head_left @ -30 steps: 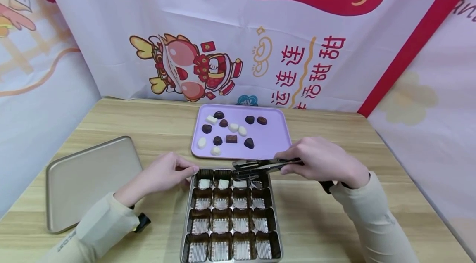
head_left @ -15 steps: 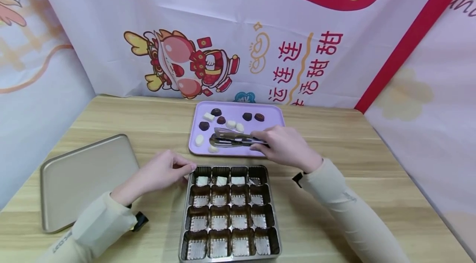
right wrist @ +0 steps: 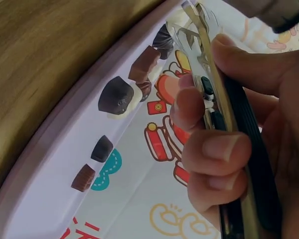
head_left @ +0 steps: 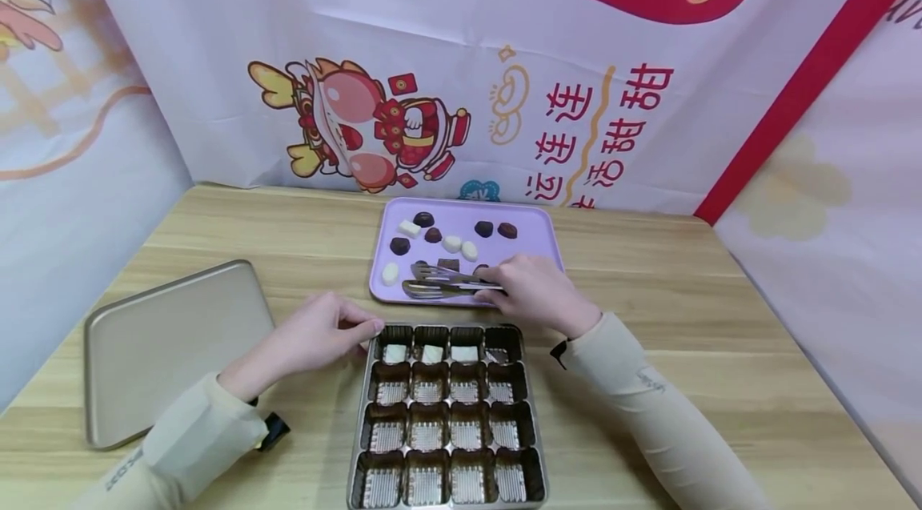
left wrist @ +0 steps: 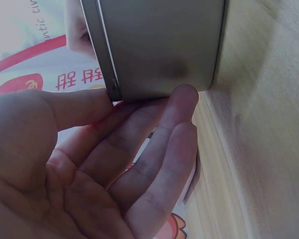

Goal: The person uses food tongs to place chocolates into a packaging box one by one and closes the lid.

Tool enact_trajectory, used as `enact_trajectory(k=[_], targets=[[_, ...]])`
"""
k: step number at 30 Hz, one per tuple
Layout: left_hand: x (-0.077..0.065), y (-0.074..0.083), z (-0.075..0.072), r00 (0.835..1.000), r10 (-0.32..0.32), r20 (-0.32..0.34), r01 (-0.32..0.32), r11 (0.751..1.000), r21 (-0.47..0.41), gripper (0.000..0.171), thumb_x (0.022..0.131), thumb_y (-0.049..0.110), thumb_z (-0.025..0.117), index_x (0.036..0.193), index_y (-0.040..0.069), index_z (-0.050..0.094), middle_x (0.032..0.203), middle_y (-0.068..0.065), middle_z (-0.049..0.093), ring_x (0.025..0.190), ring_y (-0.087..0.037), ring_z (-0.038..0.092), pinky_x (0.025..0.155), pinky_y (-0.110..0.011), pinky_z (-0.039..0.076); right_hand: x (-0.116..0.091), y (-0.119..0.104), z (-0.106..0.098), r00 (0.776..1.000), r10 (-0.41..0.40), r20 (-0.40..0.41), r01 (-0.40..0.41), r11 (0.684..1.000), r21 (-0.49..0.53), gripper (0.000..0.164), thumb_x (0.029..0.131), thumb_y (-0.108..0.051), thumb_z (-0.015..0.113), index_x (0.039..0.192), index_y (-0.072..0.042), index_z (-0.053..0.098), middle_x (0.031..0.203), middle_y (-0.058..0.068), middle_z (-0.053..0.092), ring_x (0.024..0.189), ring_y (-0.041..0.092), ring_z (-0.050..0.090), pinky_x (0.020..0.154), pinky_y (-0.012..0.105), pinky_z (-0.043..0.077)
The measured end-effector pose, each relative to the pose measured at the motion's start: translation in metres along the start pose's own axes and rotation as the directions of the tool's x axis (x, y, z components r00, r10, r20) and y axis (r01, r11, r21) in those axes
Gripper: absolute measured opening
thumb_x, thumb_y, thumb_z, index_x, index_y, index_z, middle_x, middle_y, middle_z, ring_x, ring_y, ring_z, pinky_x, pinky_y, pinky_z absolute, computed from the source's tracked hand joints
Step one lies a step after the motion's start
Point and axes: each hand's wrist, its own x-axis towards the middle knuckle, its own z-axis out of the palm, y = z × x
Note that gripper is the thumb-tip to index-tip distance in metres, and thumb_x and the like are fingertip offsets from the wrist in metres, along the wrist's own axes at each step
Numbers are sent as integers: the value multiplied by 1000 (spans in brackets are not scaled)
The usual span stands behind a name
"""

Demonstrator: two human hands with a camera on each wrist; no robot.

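My left hand holds the far left corner of a square metal tin, thumb at the rim and fingers against the side. The tin's brown insert has rows of compartments; white chocolates sit in the far row, a dark one at its right end. My right hand grips metal tongs with dark handles. Their tips lie over the front left of a purple tray of chocolates. A whitish chocolate is close to the tips; whether it is between them, I cannot tell.
Several dark and white chocolates are spread over the tray. A beige lid-like flat tray lies on the wooden table at left. A printed cloth hangs behind the table.
My right hand has carried the tongs from the tin's far row leftward and away to the purple tray, then slightly lower over its front edge. My left hand stays at the tin's corner.
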Motion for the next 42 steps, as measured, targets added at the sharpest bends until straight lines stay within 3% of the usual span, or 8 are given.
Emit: enact_trajectory(k=[10,14,25,29,32,37,42], targets=[[-2,1,-1,1000,12,-1,-12,1000,15,19,93,29,61,101,17,74,91,6,68,49,-13,45,57,-33,42,0,-8,0,1000,19,0,-19,999,-44,23,90,-35,65,75,-23,51,59,-10,46,51,9,47,46,28,39],[-3,1,-1,1000,14,2,-14,1000,20,17,93,28,61,98,18,74,90,7,67,49,-12,44,56,-32,42,-1,-6,-3,1000,11,27,-11,1000,-10,21,90,-34,64,76,-24,53,60,-12,48,52,7,47,47,27,39],[-5,0,-1,1000,-5,3,5,1000,-1,18,93,28,61,101,17,73,89,4,68,44,-10,38,51,-32,41,-9,21,-30,994,-27,104,27,1000,6,18,90,-34,65,77,-26,56,63,-13,49,53,7,46,52,30,40],[-4,0,-1,1000,-17,1,17,1000,-6,19,93,29,61,101,17,73,83,7,66,45,-10,37,51,-32,40,-12,25,-42,994,-7,105,5,1000,18,18,90,-33,65,77,-25,55,63,-12,47,52,7,44,50,29,38],[-3,0,-2,1000,-9,-5,9,1000,6,18,93,28,61,100,18,74,88,7,67,45,-11,39,53,-33,40,-14,25,-50,995,7,100,-8,1000,8,20,90,-34,65,77,-25,54,62,-11,46,52,7,43,49,29,38],[-3,0,-1,1000,-12,-6,12,1000,12,18,93,28,61,100,18,74,90,6,67,46,-12,41,54,-34,40,-24,28,-65,996,12,86,-14,1000,22,10,92,-34,64,90,-25,65,62,-12,48,53,5,44,54,30,41],[-1,1,-1,1000,2,1,-2,1000,15,16,93,30,61,95,21,74,87,7,67,47,-13,41,55,-34,40,-42,30,-84,997,47,60,-51,996,66,27,92,-35,63,110,-17,71,75,-12,61,56,4,46,58,29,42]])
